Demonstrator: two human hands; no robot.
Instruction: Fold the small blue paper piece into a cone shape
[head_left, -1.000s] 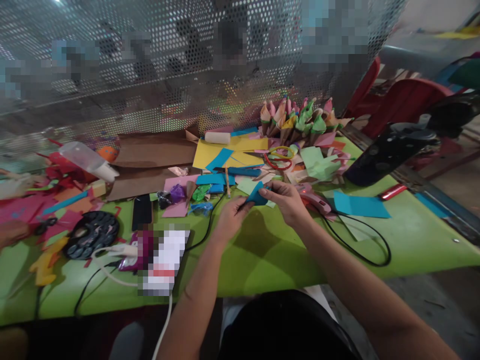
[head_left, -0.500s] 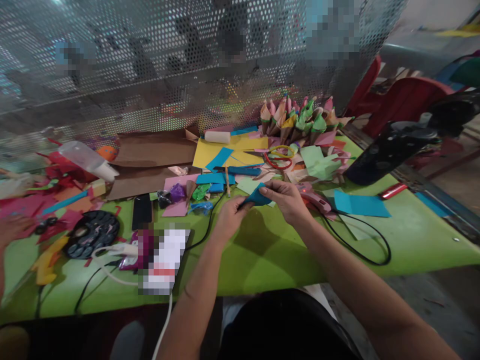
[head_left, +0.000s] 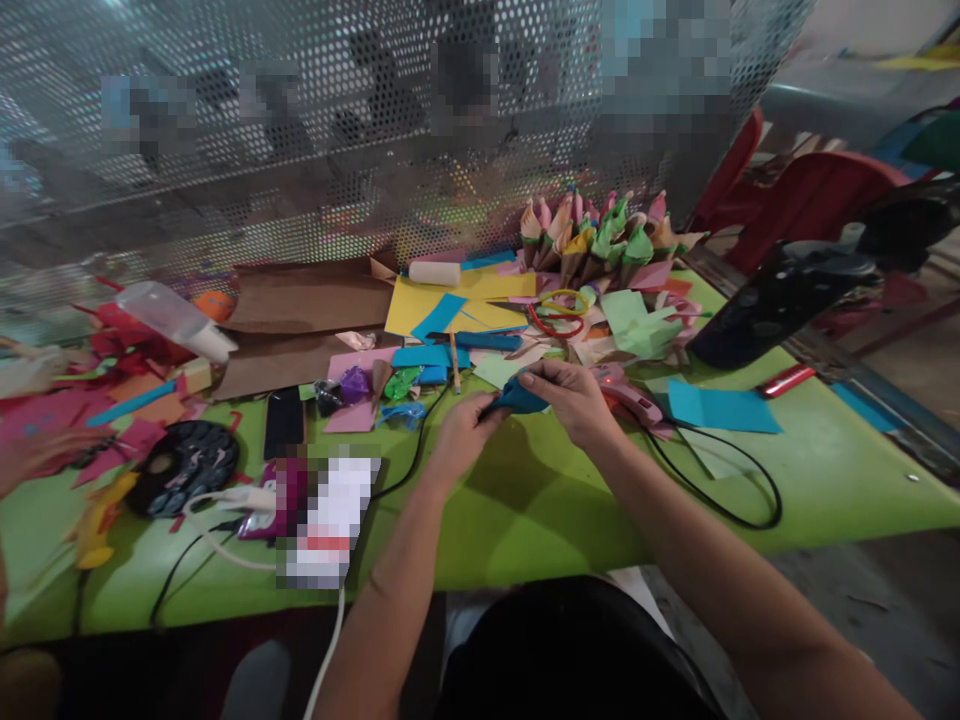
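Note:
Between my two hands is a folded or rolled piece of blue paper (head_left: 521,396), held just above the green tabletop (head_left: 525,500). My left hand (head_left: 469,430) pinches its lower left end, and my right hand (head_left: 568,395) grips its upper right part with thumb and fingers. A pink glue gun (head_left: 634,398) with a small red light lies just right of my right hand. Behind my hands are a wooden stick (head_left: 455,362) and a pale green paper sheet (head_left: 499,370). The fingertips partly cover the blue paper.
Paper cones (head_left: 600,240) with coloured tops stand at the back. A dark tumbler (head_left: 772,305) leans on the right by a blue sheet (head_left: 724,408). Leftward lie a phone (head_left: 285,422), a white-screened device (head_left: 334,515), cables and a black tray (head_left: 187,465). Another person's hand (head_left: 49,450) is at far left.
The blue paper has turned slightly and looks more rounded between my fingers. My hands stay nearly in place. The other person's hand at far left has moved farther right over the pink paper.

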